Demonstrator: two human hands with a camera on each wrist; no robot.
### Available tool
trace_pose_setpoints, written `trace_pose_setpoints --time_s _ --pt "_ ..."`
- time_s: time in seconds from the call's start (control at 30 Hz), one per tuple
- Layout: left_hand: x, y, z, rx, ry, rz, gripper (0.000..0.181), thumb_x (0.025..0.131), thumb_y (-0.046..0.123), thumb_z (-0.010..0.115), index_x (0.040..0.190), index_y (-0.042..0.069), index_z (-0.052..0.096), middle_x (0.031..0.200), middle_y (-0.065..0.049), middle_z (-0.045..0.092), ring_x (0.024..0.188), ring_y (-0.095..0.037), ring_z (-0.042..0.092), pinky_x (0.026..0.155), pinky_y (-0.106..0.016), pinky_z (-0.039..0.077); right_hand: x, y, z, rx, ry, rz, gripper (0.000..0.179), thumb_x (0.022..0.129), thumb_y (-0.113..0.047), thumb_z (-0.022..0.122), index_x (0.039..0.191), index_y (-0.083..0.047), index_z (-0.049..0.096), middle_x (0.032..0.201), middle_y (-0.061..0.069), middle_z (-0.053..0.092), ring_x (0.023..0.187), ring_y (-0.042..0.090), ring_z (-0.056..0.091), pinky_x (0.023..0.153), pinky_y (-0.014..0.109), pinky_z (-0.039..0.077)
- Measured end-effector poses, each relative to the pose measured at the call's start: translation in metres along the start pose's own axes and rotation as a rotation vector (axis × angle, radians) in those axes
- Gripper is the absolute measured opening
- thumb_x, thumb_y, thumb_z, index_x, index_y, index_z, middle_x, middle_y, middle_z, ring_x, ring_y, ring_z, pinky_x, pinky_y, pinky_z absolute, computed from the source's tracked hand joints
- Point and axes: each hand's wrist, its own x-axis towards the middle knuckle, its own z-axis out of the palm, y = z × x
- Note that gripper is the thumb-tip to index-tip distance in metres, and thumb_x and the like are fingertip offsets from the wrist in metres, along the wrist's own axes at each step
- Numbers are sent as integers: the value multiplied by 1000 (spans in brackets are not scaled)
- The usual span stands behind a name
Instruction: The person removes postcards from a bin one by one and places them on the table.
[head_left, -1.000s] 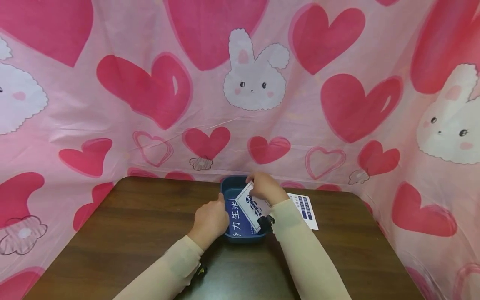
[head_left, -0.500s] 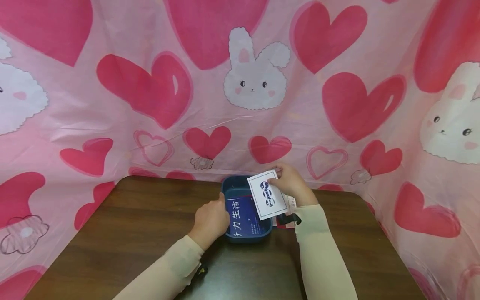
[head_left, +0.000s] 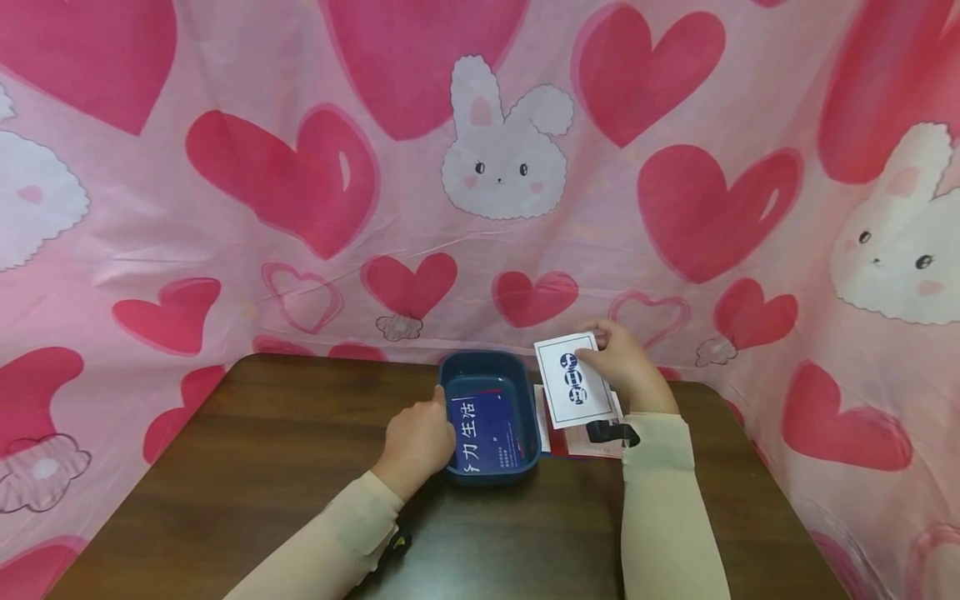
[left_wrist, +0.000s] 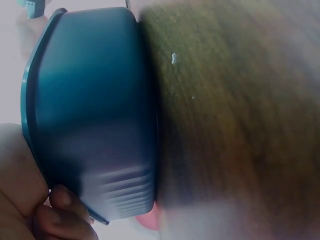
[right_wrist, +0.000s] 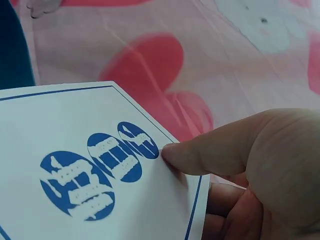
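A dark blue plastic bin [head_left: 489,481] stands on the table, with a blue card [head_left: 487,433] bearing white characters lying inside. My left hand [head_left: 416,437] pinches the bin's left rim; the left wrist view has the thumb and curled fingers [left_wrist: 65,215] at that rim. To the right of the bin, my right hand [head_left: 626,367] holds a white card [head_left: 558,392] with a blue border and three blue round marks. The thumb lies on its printed face, the fingers behind it. Below this card lie other cards [head_left: 581,443], red and pale, partly covered by it.
The bin and cards are on a dark wooden table [head_left: 300,467]. Pink cloth [head_left: 420,233] with hearts and rabbits hangs behind the table and along both sides.
My right hand has lifted the white card out of the bin and carried it right, over the other cards. The left hand has stayed at the bin's rim.
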Motion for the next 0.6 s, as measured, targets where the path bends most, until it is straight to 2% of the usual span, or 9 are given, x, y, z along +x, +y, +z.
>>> trace_pose_setpoints --time_s 0.13,0.33,0.4,0.53,0.6 --pt "0 0 1 1 6 2 69 104 25 70 167 1 54 79 -14 75 62 -29 66 53 -42 51 0 12 -10 -22 27 9 43 108 -14 72 149 -3 63 134 31 74 100 29 78 79 32 65" --pt "-1 1 2 -8 -3 -3 69 105 25 69 167 1 53 71 -10 69 59 -26 62 51 -40 49 3 32 -18 8 54 70 47 103 -13 67 148 -1 62 130 29 70 89 24 75 74 32 64" --pt "-1 1 2 -10 -7 -4 69 105 25 69 168 1 52 69 -9 67 58 -26 60 51 -40 49 4 38 -20 2 65 92 50 102 -15 66 149 -1 62 134 29 68 92 25 74 74 31 63" --pt "-1 1 0 -12 -10 -4 70 105 24 68 168 1 52 68 -8 65 58 -26 59 51 -39 48 5 52 -25 -47 71 141 52 103 -19 65 151 -1 61 146 31 61 118 39 67 98 46 61" --pt "-1 1 1 -13 -12 -4 70 105 25 67 169 1 51 66 -7 62 57 -26 58 50 -38 47 7 61 -27 -73 73 151 51 103 -21 65 149 0 61 148 32 60 124 42 63 104 50 57"
